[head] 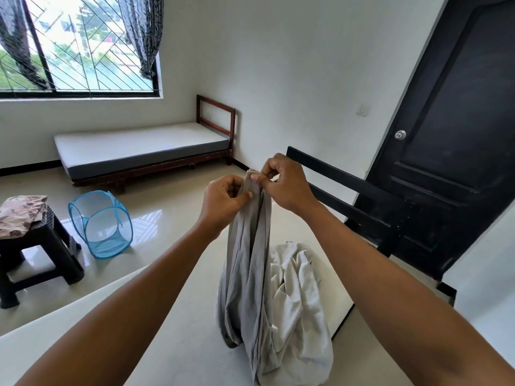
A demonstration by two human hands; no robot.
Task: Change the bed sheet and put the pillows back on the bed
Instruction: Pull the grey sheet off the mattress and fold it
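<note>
Head camera looks down two bare forearms stretched out over a bare white mattress (pixel 167 316). The left hand (pixel 225 196) and the right hand (pixel 284 182) meet at the top of a long grey fabric sheet (pixel 248 260), which hangs from them in a narrow gathered column. The left hand's fingers are curled, with the thumb pressed against the cloth's side. The right hand pinches the upper edge between thumb and forefinger, and its other fingers are folded in. The sheet's lower end pools on the mattress, touching a crumpled white cloth (pixel 301 302) heaped just to its right. A black slatted wooden headboard (pixel 348 190) stands beyond the hands, and behind it is a black panelled door (pixel 446 121) with a round metal knob (pixel 400 134). On the glossy tiled floor to the left, a blue mesh pop-up hamper (pixel 100 224) lies tipped on its side. It is near a dark woven-pattern plastic stool (pixel 41 260) that carries a folded floral cloth (pixel 22 215). Against the far wall a low brown wooden bed (pixel 139 151) holds a bare grey mattress, beneath a barred window (pixel 83 51) with patterned dark curtains (pixel 142 32).
</note>
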